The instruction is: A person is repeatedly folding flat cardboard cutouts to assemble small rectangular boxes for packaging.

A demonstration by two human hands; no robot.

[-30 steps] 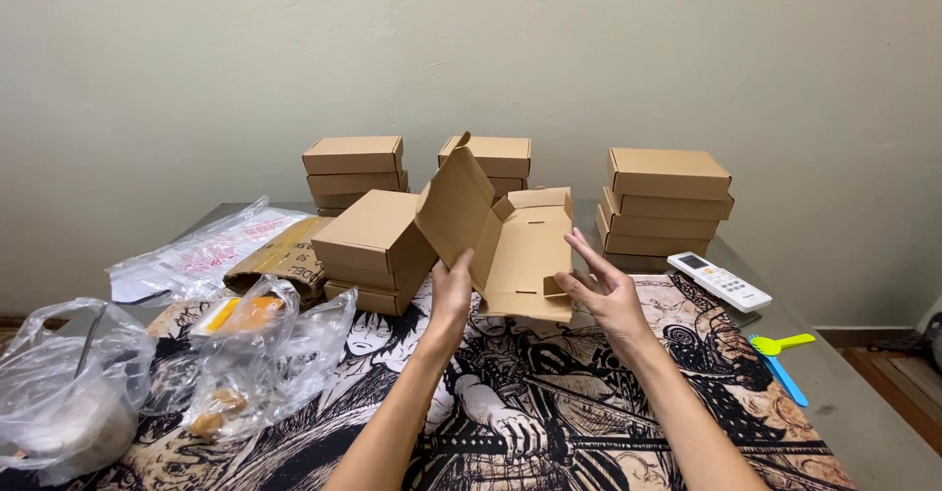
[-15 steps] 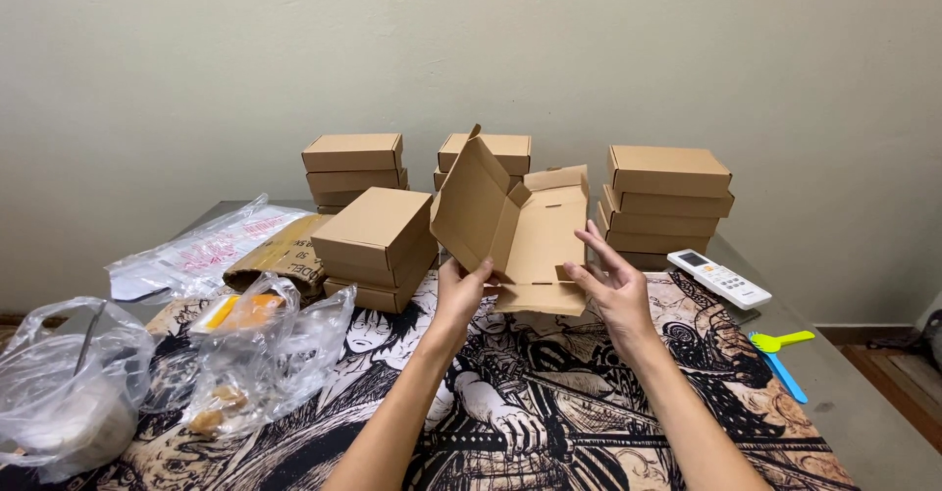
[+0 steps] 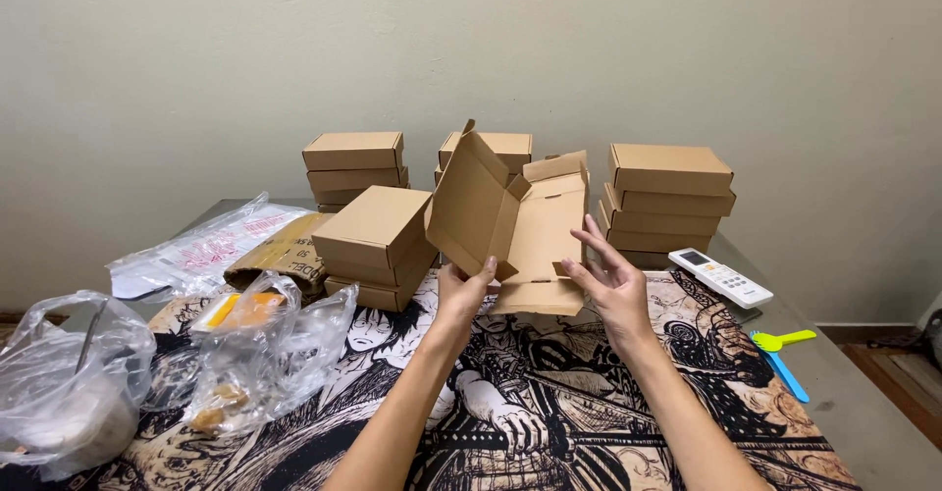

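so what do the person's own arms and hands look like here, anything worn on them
Both arms are bare as far as the view shows, with no sleeves in sight. The left hand and right hand wear no gloves, and no watch, bracelet or ring can be seen on either.

I see a plain, pale wall [image 3: 687, 50] behind the table [image 3: 854, 403]. The table is grey, and a cloth [image 3: 549, 393] with black cartoon drawings covers most of it. A bit of brown wooden floor [image 3: 908, 368] shows at the right. The light is soft.
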